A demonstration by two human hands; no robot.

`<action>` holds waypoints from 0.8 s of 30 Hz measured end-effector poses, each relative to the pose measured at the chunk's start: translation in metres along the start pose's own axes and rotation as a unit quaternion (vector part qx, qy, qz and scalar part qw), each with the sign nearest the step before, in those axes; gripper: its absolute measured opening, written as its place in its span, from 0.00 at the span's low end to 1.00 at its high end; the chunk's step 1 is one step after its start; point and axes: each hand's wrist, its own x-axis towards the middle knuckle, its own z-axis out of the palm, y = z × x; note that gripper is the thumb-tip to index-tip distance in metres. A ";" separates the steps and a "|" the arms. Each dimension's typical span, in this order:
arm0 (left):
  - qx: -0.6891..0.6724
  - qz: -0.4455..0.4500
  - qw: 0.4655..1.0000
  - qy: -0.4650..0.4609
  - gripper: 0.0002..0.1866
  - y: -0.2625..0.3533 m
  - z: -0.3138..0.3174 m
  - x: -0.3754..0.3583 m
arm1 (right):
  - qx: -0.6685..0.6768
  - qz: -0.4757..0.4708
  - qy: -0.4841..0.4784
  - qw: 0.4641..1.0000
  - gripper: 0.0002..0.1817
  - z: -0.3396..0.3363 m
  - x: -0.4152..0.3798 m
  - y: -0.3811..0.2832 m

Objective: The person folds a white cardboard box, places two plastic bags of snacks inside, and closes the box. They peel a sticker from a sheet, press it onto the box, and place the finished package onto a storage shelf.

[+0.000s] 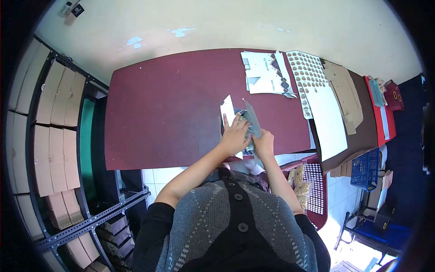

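Observation:
A small cardboard box (255, 119) stands near the table's front edge with its white and grey flaps raised. Inside its opening shows pale, shiny packing that looks like a plastic bag; what it holds is too small to tell. My left hand (235, 135) lies over the opening, its fingers spread and pressing on those contents. At the box's right side, my right hand (264, 143) grips the wall, with its fingers partly hidden behind the cardboard.
The maroon table (167, 109) carries flat printed box sheets (265, 75) and a sheet of round stickers (308, 68). A crate (315, 188) with bags of light brown pieces (299, 181) sits below right. Shelves of boxes (56, 158) stand left; a blue basket (364, 170) is right.

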 end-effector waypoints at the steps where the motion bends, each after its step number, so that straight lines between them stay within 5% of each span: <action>1: 0.000 0.001 1.000 0.012 0.25 0.001 0.001 0.002 | -0.006 -0.016 0.009 1.000 0.13 0.001 0.001 0.004; 7: -0.036 -0.016 0.999 -0.012 0.18 -0.009 -0.007 0.010 | 0.029 0.007 -0.071 0.997 0.14 0.004 0.002 0.015; 10: -0.027 -0.028 0.999 -0.012 0.16 -0.009 -0.006 0.008 | 0.363 0.119 -0.173 0.908 0.22 0.018 0.006 0.039; 13: -0.028 -0.041 0.999 -0.012 0.14 -0.005 -0.002 0.008 | 0.385 0.035 -0.128 0.913 0.27 0.029 0.000 0.044; 15: -0.023 -0.041 0.998 0.045 0.13 -0.005 0.006 0.007 | 0.324 0.006 -0.109 0.940 0.29 0.027 -0.009 0.033; 20: 0.023 -0.043 0.999 0.003 0.17 -0.006 0.002 0.005 | 0.246 -0.077 -0.092 0.962 0.33 0.045 -0.024 0.014; 23: 0.032 -0.037 0.998 0.037 0.19 -0.009 0.013 0.004 | -0.004 -0.161 -0.070 0.984 0.38 0.048 -0.030 0.007; 24: -0.007 -0.045 0.999 0.008 0.24 -0.012 0.011 0.005 | 0.004 -0.161 -0.074 0.984 0.40 0.047 -0.030 0.008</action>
